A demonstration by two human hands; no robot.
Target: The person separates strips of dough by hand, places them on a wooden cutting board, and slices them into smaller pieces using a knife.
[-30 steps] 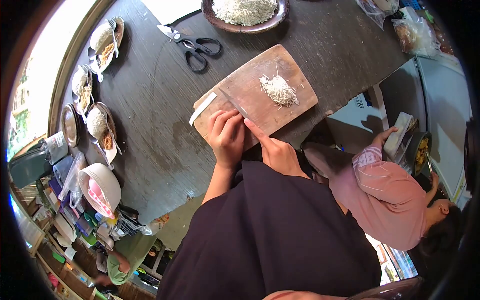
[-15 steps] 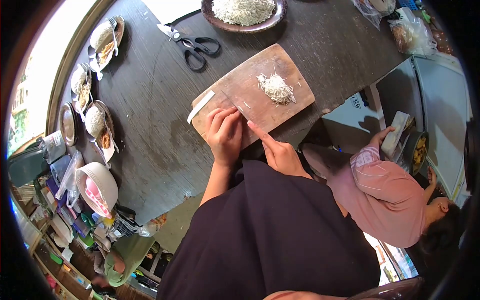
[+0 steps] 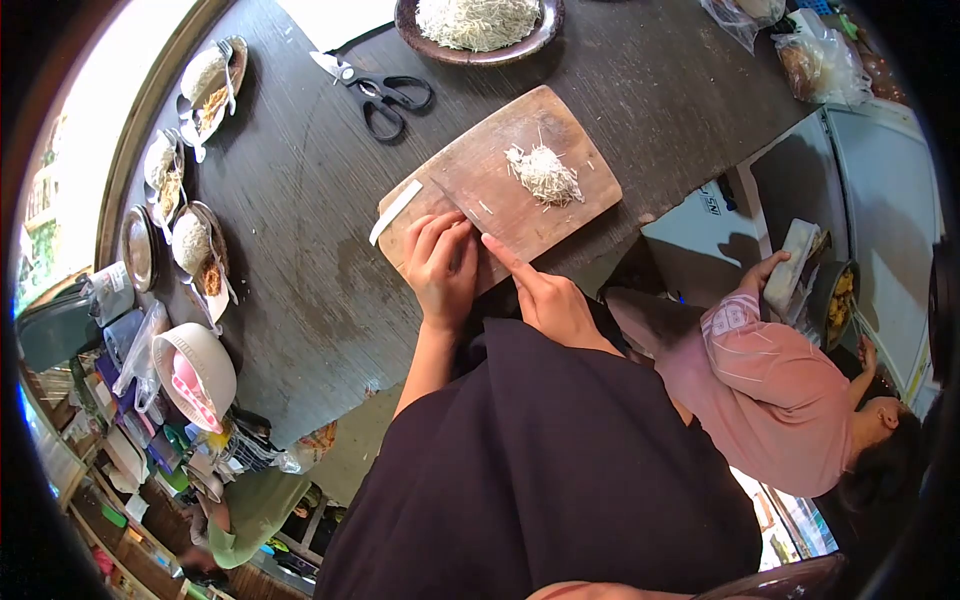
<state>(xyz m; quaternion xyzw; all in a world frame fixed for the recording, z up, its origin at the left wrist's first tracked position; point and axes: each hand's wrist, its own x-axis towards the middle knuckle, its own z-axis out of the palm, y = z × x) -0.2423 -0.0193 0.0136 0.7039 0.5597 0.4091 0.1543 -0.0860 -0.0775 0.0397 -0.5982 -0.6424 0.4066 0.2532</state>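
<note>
A wooden cutting board (image 3: pixel 520 130) lies tilted on the dark table, with a pile of thin pale shreds (image 3: pixel 545 176) on its right part. One flat white strip (image 3: pixel 396 212) rests along its left edge. My left hand (image 3: pixel 440 262) is at the board's near edge, fingers curled and pressed together; what they hold is hidden. Beside it my right hand (image 3: pixel 548 302) grips a knife, index finger stretched along it. The thin blade (image 3: pixel 450 200) points up and left across the board, and its handle is hidden in my palm. A small loose shred (image 3: pixel 486 208) lies just right of the blade.
Black scissors (image 3: pixel 375 92) lie beyond the board, near a brown bowl (image 3: pixel 480 58) of pale shreds. Plates of rice (image 3: pixel 190 242) and a white basket (image 3: pixel 212 360) stand left. At right, a person in pink (image 3: pixel 775 390) holds a container beside a pan (image 3: pixel 836 305). Another person is lower left.
The board, scissors and bowl have shifted slightly left in view. Both hands stay at the board's near edge, having moved a little. The nearby person's hand by the pan has shifted slightly.
</note>
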